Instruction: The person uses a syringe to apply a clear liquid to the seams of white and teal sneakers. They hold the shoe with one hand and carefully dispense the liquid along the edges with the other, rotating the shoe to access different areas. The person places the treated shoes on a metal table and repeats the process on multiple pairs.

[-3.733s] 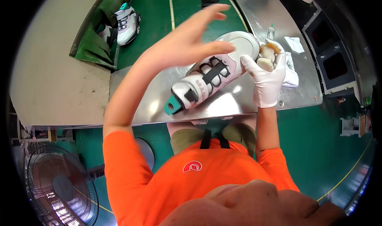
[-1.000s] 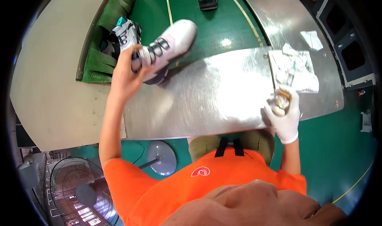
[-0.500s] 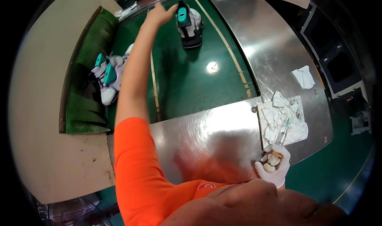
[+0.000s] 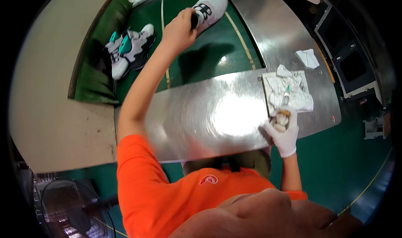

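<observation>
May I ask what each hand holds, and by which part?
The left hand holds a shoe by its ankle end; the gloved right hand holds a pale and brown object, gripped part unclear.

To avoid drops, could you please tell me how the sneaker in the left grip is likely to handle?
The sneaker may tip toe-down, since the left grip holds its rear and the toe extends well beyond. It will probably keep its shape, as the rounded toe shows no sag. That smooth-looking toe could be slippery.
</observation>
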### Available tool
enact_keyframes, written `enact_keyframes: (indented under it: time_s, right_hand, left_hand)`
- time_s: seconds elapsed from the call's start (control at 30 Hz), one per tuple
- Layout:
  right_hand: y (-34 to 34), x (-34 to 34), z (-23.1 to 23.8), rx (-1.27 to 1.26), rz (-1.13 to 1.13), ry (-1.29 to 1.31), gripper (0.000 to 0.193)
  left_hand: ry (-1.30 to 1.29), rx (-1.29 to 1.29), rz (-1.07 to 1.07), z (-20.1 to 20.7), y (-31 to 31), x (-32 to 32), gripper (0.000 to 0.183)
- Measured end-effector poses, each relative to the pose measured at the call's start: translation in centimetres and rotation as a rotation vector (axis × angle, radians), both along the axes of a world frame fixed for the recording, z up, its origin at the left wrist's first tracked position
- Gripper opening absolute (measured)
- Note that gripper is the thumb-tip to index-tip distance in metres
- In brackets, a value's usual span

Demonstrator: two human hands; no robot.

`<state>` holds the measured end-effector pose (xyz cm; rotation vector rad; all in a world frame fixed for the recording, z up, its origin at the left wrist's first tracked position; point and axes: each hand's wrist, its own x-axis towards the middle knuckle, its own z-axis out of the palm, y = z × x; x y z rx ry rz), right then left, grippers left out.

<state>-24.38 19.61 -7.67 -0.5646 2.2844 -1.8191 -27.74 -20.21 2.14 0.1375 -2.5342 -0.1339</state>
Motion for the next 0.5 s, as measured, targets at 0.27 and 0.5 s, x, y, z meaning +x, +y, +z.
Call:
enact_keyframes:
  time_s: [0.27, 0.5]
  right_hand:
    - [1.8, 0.7, 4.5, -0.030, 0.141, -0.037, 0.061]
    - [1.9, 0.5, 6.8, 0.211, 0.280, -0.217, 0.048]
  left_hand:
    - [-0.139, -0.321, -0.388, 1.7, 10.1, 23.1, 0.039]
    - [-0.095, -0.259, -0.383, -1.9, 12.4, 29.6, 0.033]
